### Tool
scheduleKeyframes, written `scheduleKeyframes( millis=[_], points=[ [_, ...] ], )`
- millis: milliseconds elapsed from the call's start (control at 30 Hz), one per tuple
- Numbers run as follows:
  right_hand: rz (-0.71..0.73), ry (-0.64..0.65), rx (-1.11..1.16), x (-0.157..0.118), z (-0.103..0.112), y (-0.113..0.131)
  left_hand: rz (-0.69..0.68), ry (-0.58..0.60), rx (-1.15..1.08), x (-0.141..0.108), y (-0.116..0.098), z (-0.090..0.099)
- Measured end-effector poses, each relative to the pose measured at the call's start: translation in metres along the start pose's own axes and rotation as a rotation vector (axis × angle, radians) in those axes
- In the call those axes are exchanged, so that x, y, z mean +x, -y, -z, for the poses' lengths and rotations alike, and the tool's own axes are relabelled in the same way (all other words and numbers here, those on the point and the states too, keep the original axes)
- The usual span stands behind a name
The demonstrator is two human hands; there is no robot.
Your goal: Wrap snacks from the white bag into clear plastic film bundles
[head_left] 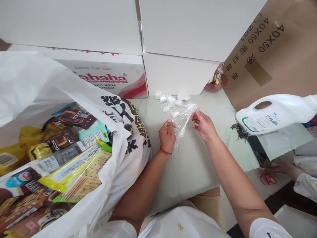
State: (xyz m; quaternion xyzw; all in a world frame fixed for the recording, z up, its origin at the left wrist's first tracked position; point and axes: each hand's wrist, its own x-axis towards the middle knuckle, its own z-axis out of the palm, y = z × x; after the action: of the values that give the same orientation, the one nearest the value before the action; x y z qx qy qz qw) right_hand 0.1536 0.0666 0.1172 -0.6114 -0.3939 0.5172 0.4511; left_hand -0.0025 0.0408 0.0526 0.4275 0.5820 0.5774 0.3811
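A thin clear plastic bag (183, 127) is stretched between my two hands above the pale table. My left hand (167, 135), with a red string bracelet at the wrist, pinches its left side, thumb on top. At the bag's upper right edge, my right hand (203, 125) grips the film between thumb and fingers. Just beyond the bag lie several small crumpled white plastic bundles (170, 100). To the left of my hands stands a large white plastic bag (128, 145), full of packaged snacks (81, 172).
White boxes (178, 74) and a printed water carton (104, 74) line the back. A brown carton (262, 49) leans at the right. Nearby lie a white detergent bottle (274, 112), keys (239, 131) and a black phone (259, 150). Another person's hand (279, 167) is at the far right.
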Motion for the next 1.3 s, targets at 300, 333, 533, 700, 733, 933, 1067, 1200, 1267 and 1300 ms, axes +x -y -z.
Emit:
scheduleKeyframes(
  millis=[300,333,533,700,733,933,1067,1200,1267,1300],
  points=[
    [0.027,0.102,-0.218,0.015,0.050,0.012,0.075,-0.036,-0.051,0.007,0.008,0.000],
    [0.055,0.070,-0.219,0.015,0.053,0.012,0.070,-0.038,-0.045,0.007,0.009,0.000],
    [0.233,-0.217,-0.122,0.001,0.025,-0.004,-0.005,-0.033,0.035,0.005,0.005,0.001],
    [0.296,-0.265,-0.199,0.001,0.010,-0.010,-0.027,-0.076,0.068,0.007,0.004,0.003],
    [0.290,-0.259,-0.197,0.002,0.013,-0.007,-0.024,-0.090,0.063,0.008,0.005,0.003],
    [0.054,-0.096,-0.158,0.013,0.068,0.028,0.055,-0.127,-0.001,0.017,0.016,0.003],
    [0.030,-0.041,-0.103,0.021,0.093,0.044,0.211,-0.096,-0.147,0.018,0.017,-0.002],
    [-0.037,-0.121,0.144,0.015,0.075,0.030,0.390,-0.139,-0.316,0.016,0.010,-0.007],
    [-0.100,-0.141,0.223,0.003,0.051,0.013,0.421,-0.168,-0.362,0.016,0.006,-0.008],
    [-0.121,-0.133,0.222,-0.004,0.037,0.003,0.423,-0.171,-0.368,0.015,0.006,-0.009]
  ],
)
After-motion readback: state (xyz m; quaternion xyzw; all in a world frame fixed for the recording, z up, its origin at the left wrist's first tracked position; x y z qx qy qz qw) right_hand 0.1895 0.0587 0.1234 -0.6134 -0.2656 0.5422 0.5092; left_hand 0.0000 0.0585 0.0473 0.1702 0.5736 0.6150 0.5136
